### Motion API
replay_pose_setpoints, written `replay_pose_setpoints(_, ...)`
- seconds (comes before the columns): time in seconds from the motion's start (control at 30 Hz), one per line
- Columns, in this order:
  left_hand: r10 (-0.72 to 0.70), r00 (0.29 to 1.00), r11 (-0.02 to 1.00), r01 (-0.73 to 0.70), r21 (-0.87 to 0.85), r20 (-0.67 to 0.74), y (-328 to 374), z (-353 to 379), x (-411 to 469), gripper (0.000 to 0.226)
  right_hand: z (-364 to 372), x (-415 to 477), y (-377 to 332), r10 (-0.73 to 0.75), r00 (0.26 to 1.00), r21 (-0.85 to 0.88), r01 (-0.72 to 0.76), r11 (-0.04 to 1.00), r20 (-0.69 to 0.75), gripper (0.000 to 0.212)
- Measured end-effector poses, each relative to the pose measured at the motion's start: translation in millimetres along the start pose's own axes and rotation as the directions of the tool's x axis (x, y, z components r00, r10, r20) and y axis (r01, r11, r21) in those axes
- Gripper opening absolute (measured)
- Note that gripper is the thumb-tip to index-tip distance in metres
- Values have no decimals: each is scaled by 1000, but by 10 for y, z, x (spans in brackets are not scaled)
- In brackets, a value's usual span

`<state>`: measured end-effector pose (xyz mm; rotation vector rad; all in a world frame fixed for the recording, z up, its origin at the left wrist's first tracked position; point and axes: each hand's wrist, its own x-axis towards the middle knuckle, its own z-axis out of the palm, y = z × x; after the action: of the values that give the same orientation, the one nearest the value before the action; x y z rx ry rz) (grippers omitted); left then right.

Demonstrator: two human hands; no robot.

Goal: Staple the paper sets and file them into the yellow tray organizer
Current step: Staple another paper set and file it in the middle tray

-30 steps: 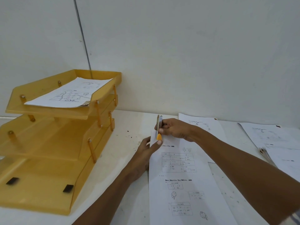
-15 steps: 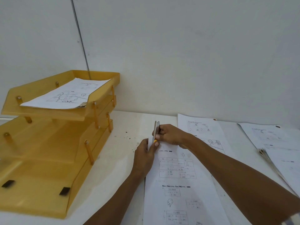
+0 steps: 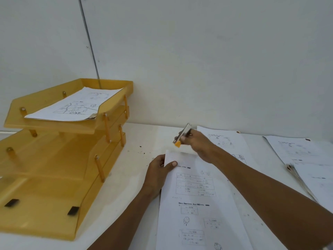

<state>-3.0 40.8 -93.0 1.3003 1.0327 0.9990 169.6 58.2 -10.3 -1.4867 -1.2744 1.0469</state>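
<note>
Head view: the left hand [image 3: 158, 175] is pinching the top corner of the white printed paper set [image 3: 196, 204], steadying it on the tabletop [image 3: 126, 177] at 5 o'clock. The right hand [image 3: 200, 147] is curling its fingers [image 3: 189, 139] around the small silver orange-tipped stapler [image 3: 182, 135], near that corner toward 12 o'clock.

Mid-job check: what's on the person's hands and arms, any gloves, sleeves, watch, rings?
No gloves: the left hand and right hand are bare, and the left forearm and right forearm are uncovered. No ring, watch or band shows. At the bottom right corner a pale grey edge meets the right arm, perhaps a sleeve hem; too cropped to tell.
</note>
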Motion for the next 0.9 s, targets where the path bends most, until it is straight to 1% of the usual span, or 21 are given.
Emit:
replay_pose_setpoints(0.03, -6, 1000, 1000, 6, 20, -13, -5, 3, -4, 29, -77, 0, -12, -13, 999, -7, 13, 1000, -51, 22)
replay_pose_setpoints(0.1, -17, 999, 1000, 18, 9, -33, -16, -1, -8, 22, -272, -30, -9, -25, 991, -85, 14, 996, -131, 21)
replay_pose_setpoints(0.17, -19, 999, 1000, 18, -19, -48, -11, -17, -8, 16, -516, -100, 44, -32, 979, -230, -16, 973, -202, 21)
replay_pose_setpoints(0.2, -24, 998, 999, 22, -30, -61, -9, -26, 1, 17, -643, -142, 92, -38, 970, -329, -45, 943, -241, 19)
replay_pose_setpoints(0.27, -38, 996, 999, 35, -41, -82, -15, -27, 18, 22, -894, -256, 215, -45, 936, -515, -152, 843, -350, 13)
replay_pose_setpoints(0.3, -48, 995, 998, 44, -49, -87, -20, -29, 30, 23, -1013, -317, 282, -36, 913, -559, -218, 800, -407, 16)
replay_pose_setpoints(0.33, -63, 994, 996, 58, -63, -88, -23, -26, 44, 23, -1124, -392, 348, -22, 888, -588, -286, 756, -460, 24)
replay_pose_setpoints(0.37, -82, 993, 994, 75, -83, -87, -19, -22, 53, 23, -1242, -475, 412, -3, 868, -627, -356, 693, -496, 30)
replay_pose_setpoints(0.43, -121, 990, 985, 111, -132, -75, -5, -28, 70, 20, -1464, -649, 523, 28, 850, -707, -455, 542, -526, 24)
replay_pose_setpoints(0.47, -136, 988, 979, 124, -161, -66, 0, -40, 79, 18, -1554, -720, 580, 67, 849, -727, -487, 484, -524, 20)
replay_pose_setpoints(0.53, -147, 987, 971, 133, -201, -58, 22, -49, 75, 17, -1656, -846, 658, 153, 850, -742, -516, 428, -503, 17)
replay_pose_setpoints(0.6, -144, 988, 966, 127, -227, -60, 37, -52, 64, 20, -1683, -893, 745, 198, 850, -741, -523, 422, -488, 18)
replay_pose_setpoints(0.73, -149, 987, 956, 126, -264, -68, 78, -44, 26, 20, -1654, -907, 808, 217, 837, -724, -544, 424, -502, 18)
replay_pose_setpoints(0.77, -152, 985, 955, 127, -267, -76, 86, -42, 18, 19, -1620, -913, 797, 213, 826, -720, -561, 410, -522, 17)
replay_pose_setpoints(0.8, -154, 985, 956, 127, -266, -83, 91, -40, 13, 20, -1582, -900, 803, 177, 815, -733, -574, 365, -551, 21)
replay_pose_setpoints(0.83, -157, 983, 956, 129, -263, -90, 95, -39, 11, 20, -1506, -895, 773, 100, 815, -765, -573, 294, -571, 28)
replay_pose_setpoints(0.87, -161, 982, 957, 132, -259, -95, 101, -37, 8, 20, -1427, -879, 742, -6, 825, -805, -549, 224, -565, 33)
replay_pose_setpoints(0.9, -166, 981, 956, 136, -259, -98, 105, -34, 7, 21, -1331, -865, 689, -132, 842, -845, -494, 204, -524, 35)
